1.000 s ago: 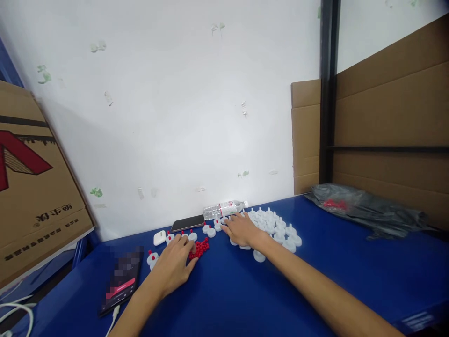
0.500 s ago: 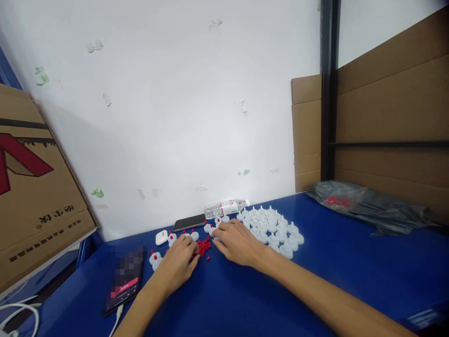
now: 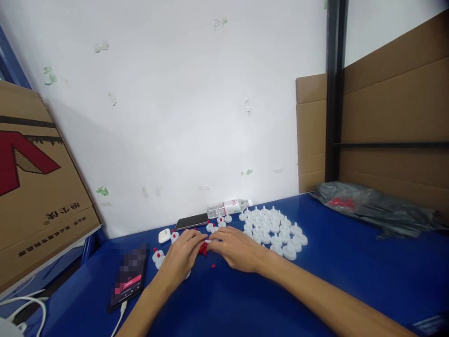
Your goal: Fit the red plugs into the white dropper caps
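Note:
My left hand (image 3: 182,256) and my right hand (image 3: 240,249) meet fingertip to fingertip over a pile of small red caps (image 3: 203,249). Between the fingertips shows a sliver of a white spout lid (image 3: 207,241), pinched by my right hand. The left fingers are closed too, but what they hold is hidden. Right of my right hand stand many white spout lids (image 3: 268,224) without red caps. Left of my left hand are several lids with red tips (image 3: 157,255); a few more (image 3: 220,221) stand behind the hands. One loose red cap (image 3: 213,266) lies in front.
A clear plastic bottle (image 3: 229,207) lies along the wall beside a dark phone (image 3: 191,221) and a white earbud case (image 3: 164,236). Another phone (image 3: 128,281) with a charging cable is at the left. A grey plastic bag (image 3: 372,208) rests at the right, near cardboard (image 3: 393,107).
My hands have come together over the red caps. The right one moved in from beside the white lids, and a white piece now shows between the fingertips. The camera view has shifted slightly.

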